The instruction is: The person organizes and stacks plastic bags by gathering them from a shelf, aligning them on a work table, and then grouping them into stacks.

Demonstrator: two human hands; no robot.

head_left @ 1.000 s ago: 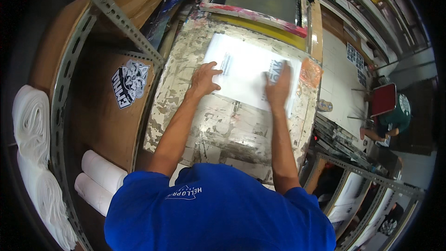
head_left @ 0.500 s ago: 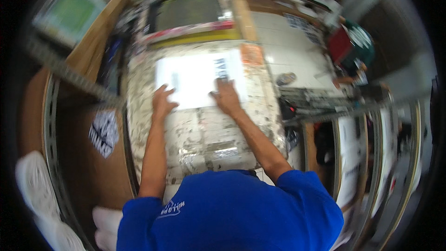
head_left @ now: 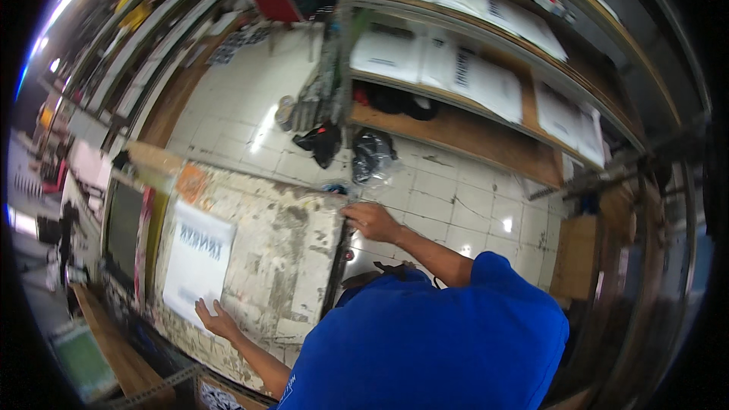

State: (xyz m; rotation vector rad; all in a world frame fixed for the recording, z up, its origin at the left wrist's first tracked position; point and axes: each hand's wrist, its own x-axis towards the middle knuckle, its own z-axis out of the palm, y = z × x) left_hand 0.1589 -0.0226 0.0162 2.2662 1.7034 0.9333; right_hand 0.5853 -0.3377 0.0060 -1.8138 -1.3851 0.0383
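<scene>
On the paint-crusted printing table (head_left: 281, 258), a white printed sheet (head_left: 199, 258) is lying flat — the left hand (head_left: 215, 320) is pressing its corner, fingers spread; the right hand (head_left: 370, 220) is curling over the table's edge beside the tiled floor (head_left: 463, 190) and wooden shelves (head_left: 471, 129).

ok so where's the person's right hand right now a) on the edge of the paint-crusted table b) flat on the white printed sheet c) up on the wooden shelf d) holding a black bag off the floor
a: the right hand grips the edge of the paint-crusted table, while the left hand sits at the corner of the white printed sheet.
</scene>
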